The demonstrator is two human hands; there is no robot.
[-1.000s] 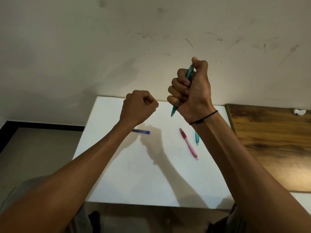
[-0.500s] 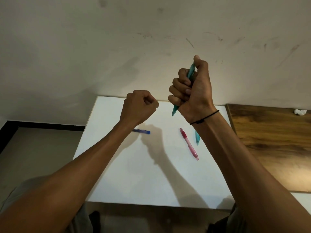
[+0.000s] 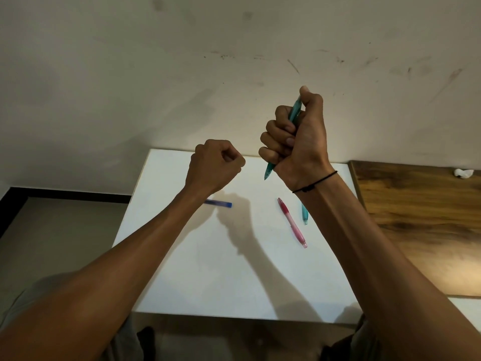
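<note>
Two hands are up over the table point(image 3: 208, 269), and next to nothing has shifted in the last second; I log it as a hold.

Right hand point(image 3: 299, 147): full fist round the teal pen point(image 3: 295, 110); four fingers wrapped on the barrel, thumb point(image 3: 309, 97) capping the top end. The pen is near upright, tilted a little; its tip pokes out below the little finger and points down, well above the table. Against a second back, the thumb sits a hair higher in frame and the tip is where it was; too slight to call a click, and I cannot tell whether the nib is out.

Left hand point(image 3: 214, 168): tight fist, nothing in it; raised just left of the right hand, not touching it; same pose as before.

On the table: blue pen point(image 3: 220, 203), partly behind the left wrist; pink pen point(image 3: 292, 222); second teal pen point(image 3: 304, 216), half hidden by the right forearm; none has moved. Wood top point(image 3: 416, 217) to the right; white scrap point(image 3: 463, 173) at its far edge.

My reading: the thumb is placed to press the button end, so the job looks like clicking the pen; the stillness suggests a pause between presses or a press being held; grip looks secure.
</note>
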